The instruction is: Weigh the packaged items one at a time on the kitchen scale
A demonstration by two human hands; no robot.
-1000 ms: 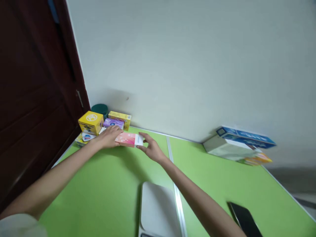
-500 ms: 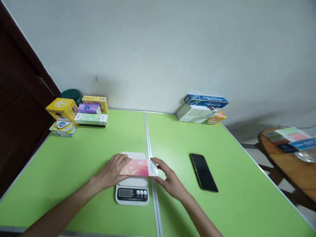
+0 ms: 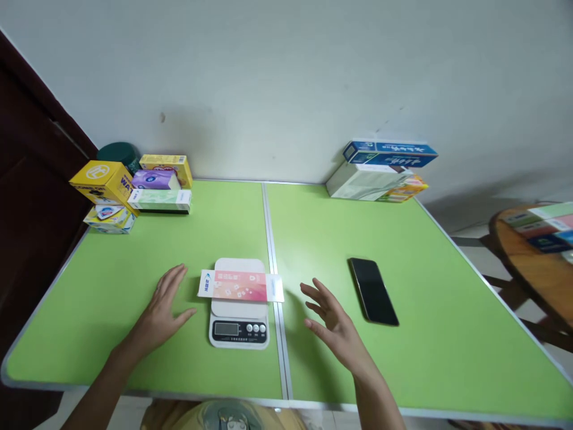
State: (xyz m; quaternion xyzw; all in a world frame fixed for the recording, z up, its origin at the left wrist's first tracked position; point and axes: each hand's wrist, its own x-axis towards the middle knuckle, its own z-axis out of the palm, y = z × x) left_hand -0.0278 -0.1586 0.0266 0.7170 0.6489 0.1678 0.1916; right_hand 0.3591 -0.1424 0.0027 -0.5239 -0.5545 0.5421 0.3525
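Pink-and-white box [image 3: 240, 286] sits flat on kitchen scale [image 3: 239, 341], between left hand [image 3: 162, 315] and right hand [image 3: 333, 325]. Both hands empty, fingers spread, touching nothing. Placement looks done; scale reading unreadable; lifting box off remains.

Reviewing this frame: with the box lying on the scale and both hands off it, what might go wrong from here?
The pink-and-white box overhangs the scale on both sides, so a brush from the left hand or right hand might shift or tip it.

The yellow cube-shaped box sits on a smaller carton and could topple if nudged.
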